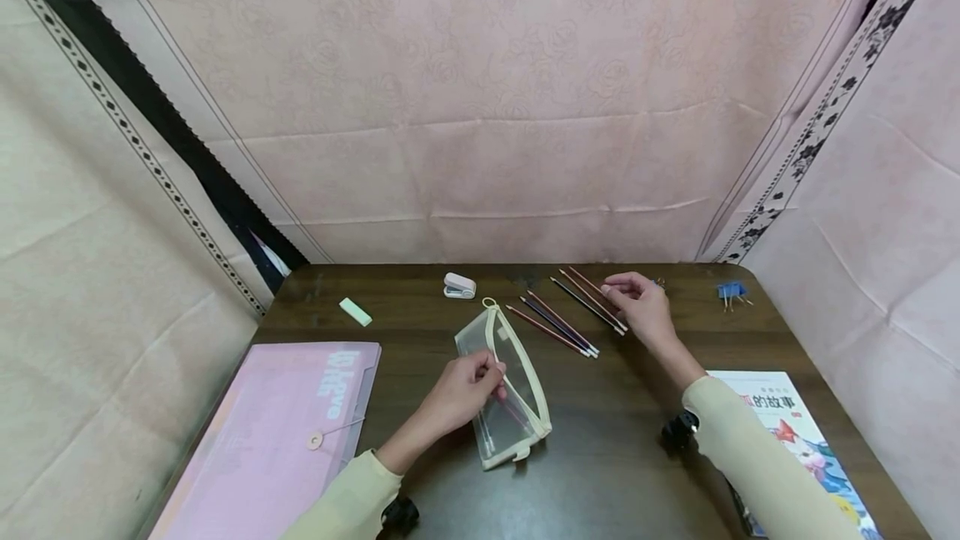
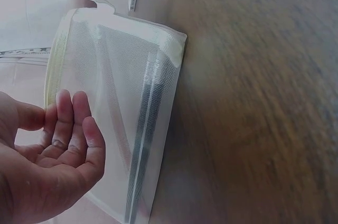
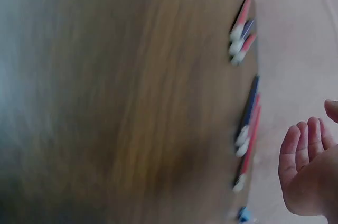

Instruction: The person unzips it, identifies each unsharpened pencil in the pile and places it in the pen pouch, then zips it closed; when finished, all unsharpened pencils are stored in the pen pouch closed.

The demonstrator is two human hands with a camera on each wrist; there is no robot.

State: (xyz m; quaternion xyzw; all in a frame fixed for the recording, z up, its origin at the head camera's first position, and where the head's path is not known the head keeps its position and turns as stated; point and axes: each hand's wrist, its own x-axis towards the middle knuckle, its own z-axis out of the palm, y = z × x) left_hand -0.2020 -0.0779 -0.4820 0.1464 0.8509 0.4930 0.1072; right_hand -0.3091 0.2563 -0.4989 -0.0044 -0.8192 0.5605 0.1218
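My left hand [image 1: 468, 390] pinches the yellow zipped edge of a clear mesh pencil pouch [image 1: 495, 440] between thumb and forefinger. The pouch's mouth gapes on its right side. Through the mesh [image 2: 121, 49] in the left wrist view, a reddish stick and a dark one show inside. My right hand [image 1: 641, 307] hovers by several pencils with white ends, its fingers bent loosely and nothing in them in the right wrist view. One group of pencils [image 1: 592, 298] lies close to those fingertips; another group [image 1: 555, 326] lies between them and the pouch.
A white stapler [image 1: 459, 286] and a pale green strip [image 1: 356, 312] lie toward the table's back. Back right stands a blue binder clip [image 1: 730, 291]. A pink folder [image 1: 277, 423] covers the left side; a picture book [image 1: 810, 448] lies under my right forearm. Curtains hang around the table.
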